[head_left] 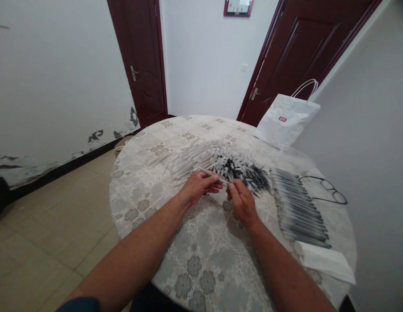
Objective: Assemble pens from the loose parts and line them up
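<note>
Between thumb and fingers, my left hand [200, 186] is closed on a thin, pale pen barrel [205, 171], which slants down to the right. My right hand [242, 201] pinches at its lower right end; whether a separate small part sits in those fingertips is hidden. Just beyond my hands lies a heap of loose pen parts: long whitish tubes [188, 161] on the left, short white pieces [235, 152] toward the back right, and black pointed pieces [258, 175] nearest my right hand. Right of the heap, several grey-looking pens [300, 208] lie side by side in a row.
A patterned cloth covers the round table [195, 264]. Black-framed glasses [328, 190] rest beyond the pen row, and a folded white item [326, 262] lies at its near end. A white paper bag [286, 119] stands at the back right edge, by the wall.
</note>
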A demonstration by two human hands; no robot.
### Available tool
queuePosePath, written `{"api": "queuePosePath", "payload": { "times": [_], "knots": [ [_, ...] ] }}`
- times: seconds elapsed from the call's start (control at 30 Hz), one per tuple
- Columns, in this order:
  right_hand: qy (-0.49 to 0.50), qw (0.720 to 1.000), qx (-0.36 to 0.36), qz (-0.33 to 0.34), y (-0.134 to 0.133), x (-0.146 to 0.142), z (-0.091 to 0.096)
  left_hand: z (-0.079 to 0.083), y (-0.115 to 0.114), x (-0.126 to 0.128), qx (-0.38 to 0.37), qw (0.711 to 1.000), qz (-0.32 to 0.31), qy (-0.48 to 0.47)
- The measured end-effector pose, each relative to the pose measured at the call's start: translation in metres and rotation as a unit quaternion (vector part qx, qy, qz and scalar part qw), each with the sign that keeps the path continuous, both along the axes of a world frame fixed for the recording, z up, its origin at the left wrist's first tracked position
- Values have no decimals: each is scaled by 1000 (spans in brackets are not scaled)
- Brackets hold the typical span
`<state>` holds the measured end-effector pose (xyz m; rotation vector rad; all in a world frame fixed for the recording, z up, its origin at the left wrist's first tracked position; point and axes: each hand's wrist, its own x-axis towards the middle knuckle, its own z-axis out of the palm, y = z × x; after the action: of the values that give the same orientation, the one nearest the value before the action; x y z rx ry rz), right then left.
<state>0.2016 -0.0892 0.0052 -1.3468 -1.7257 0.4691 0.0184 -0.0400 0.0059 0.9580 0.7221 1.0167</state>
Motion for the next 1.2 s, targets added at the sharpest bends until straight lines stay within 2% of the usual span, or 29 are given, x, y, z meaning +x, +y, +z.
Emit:
{"api": "queuePosePath", "payload": {
  "times": [0.2, 0.4, 0.5, 0.63, 0.7, 0.77, 0.87, 1.0, 1.2],
  "knots": [
    [27, 1000, -8, 9, 2, 2, -3, 2, 0, -1, 21, 999, 2, 37],
    [-41, 999, 25, 15, 2, 3, 1, 4, -1, -1, 36, 998, 6, 56],
    [-29, 999, 27, 2, 2, 5, 2, 9, 0, -7, 75, 992, 9, 100],
    [27, 995, 62, -68, 8, 13, 3, 15, 8, -24, 163, 958, 87, 219],
    [68, 990, 72, -100, 12, 19, 2, 14, 13, -30, 169, 943, 129, 256],
    [113, 983, 73, -122, 15, 23, 2, 9, 17, -32, 176, 932, 145, 282],
    [165, 975, 75, -132, 20, 28, 1, -2, 17, -26, 256, 886, 145, 359],
    [188, 969, 91, -134, 22, 30, 0, -17, 11, -12, 392, 777, 105, 482],
    [208, 966, 93, -123, 20, 30, 3, -24, 6, 0, 458, 644, 52, 611]
  ]
}}
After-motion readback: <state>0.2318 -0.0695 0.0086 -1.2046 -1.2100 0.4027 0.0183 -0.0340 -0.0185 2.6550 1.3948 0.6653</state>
